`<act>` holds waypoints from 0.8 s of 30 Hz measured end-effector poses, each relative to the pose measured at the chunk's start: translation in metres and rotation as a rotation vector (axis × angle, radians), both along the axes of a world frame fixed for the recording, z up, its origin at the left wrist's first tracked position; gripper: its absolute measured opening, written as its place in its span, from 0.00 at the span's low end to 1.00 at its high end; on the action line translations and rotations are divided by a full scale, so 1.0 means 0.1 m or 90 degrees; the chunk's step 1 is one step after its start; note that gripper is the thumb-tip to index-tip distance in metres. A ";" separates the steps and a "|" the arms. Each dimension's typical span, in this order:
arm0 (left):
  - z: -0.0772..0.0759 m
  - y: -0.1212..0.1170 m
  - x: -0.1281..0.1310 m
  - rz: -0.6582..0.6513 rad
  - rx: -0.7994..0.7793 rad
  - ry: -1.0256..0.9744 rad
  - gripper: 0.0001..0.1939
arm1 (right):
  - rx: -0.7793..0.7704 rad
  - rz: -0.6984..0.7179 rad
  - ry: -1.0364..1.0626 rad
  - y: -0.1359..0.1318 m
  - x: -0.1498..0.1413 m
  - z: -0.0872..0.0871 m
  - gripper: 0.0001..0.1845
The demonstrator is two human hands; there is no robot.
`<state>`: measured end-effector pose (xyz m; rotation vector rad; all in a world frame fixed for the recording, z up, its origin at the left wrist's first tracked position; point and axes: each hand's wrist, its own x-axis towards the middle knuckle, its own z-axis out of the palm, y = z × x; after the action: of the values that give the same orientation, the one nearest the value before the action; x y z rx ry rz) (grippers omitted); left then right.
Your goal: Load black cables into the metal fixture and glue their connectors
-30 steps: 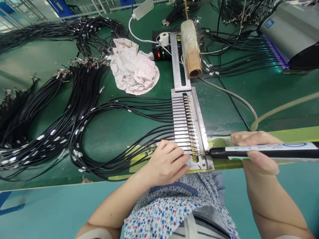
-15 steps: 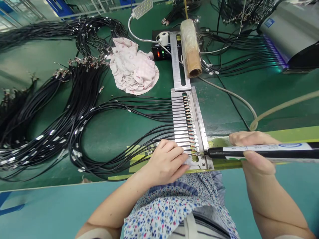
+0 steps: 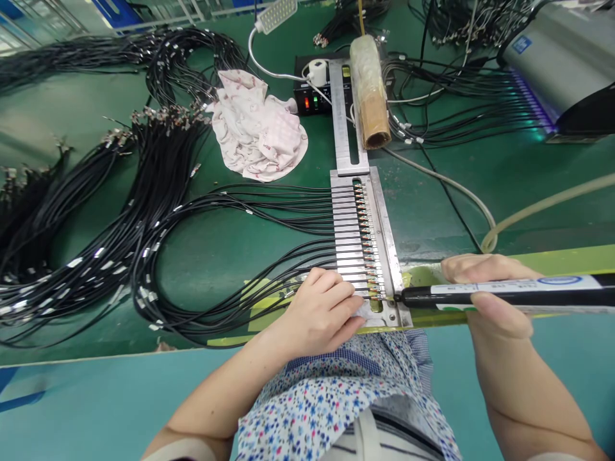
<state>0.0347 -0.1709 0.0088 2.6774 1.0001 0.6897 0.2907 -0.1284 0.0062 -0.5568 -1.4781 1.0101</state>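
Note:
A metal fixture plate (image 3: 380, 221) lies at the table's front edge. Black cables (image 3: 288, 221) run across it from the left in a row, and their small bare-ended connectors (image 3: 366, 240) sit along its slot. My left hand (image 3: 327, 307) rests on the near end of the plate, fingers curled and pressed together on the nearest cable. In my right hand (image 3: 494, 275) is a black pen-shaped tool (image 3: 454, 294) with a white label, held level. Its thin tip points left, at or very close to the nearest connector; contact is too small to tell.
Thick cable bundles (image 3: 158, 166) fill the left side. Behind the plate are a crumpled pale cloth (image 3: 259, 131), a lamp (image 3: 276, 16), a black control box (image 3: 312, 99) and a wrapped cardboard tube (image 3: 375, 121). At right stand a grey machine with purple light (image 3: 562, 57) and a pale hose (image 3: 542, 208).
Both hands and the tool hold almost the same place. Only a slight shift of the whole view shows.

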 end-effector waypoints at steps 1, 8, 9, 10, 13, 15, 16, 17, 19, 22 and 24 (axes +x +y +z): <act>0.00 0.00 0.00 -0.001 0.000 -0.002 0.09 | 0.000 0.000 0.001 0.00 0.00 0.00 0.08; 0.00 0.00 0.00 0.003 -0.001 -0.002 0.09 | 0.011 0.013 -0.001 0.01 -0.01 0.02 0.08; 0.00 0.00 0.00 0.004 -0.001 -0.001 0.09 | 0.009 0.012 -0.007 0.01 -0.01 0.02 0.08; 0.00 0.00 0.00 0.005 -0.001 -0.001 0.09 | 0.008 0.011 -0.012 0.00 0.00 0.02 0.08; 0.00 0.00 0.00 0.005 -0.003 -0.002 0.08 | 0.003 0.006 -0.022 0.00 0.00 0.01 0.08; 0.00 0.00 0.00 0.005 -0.002 -0.004 0.08 | 0.006 0.006 -0.023 0.00 0.00 0.01 0.08; 0.00 0.00 0.00 0.004 -0.002 -0.005 0.09 | 0.005 0.004 -0.018 0.00 -0.01 0.02 0.08; 0.00 0.00 0.00 0.003 -0.003 -0.006 0.09 | 0.002 0.001 -0.008 0.00 -0.02 0.02 0.08; 0.00 0.00 0.00 0.001 -0.005 -0.006 0.09 | -0.014 -0.012 0.026 0.01 -0.05 0.05 0.06; 0.01 0.00 0.01 0.003 -0.007 -0.006 0.09 | -0.040 -0.057 0.085 0.03 -0.08 0.09 0.05; 0.02 0.00 0.01 0.004 -0.007 -0.004 0.09 | -0.049 -0.115 0.126 0.05 -0.09 0.11 0.04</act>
<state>0.0355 -0.1713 0.0105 2.6610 1.0084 0.6918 0.2818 -0.1234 0.0173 -0.6151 -1.1962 0.9540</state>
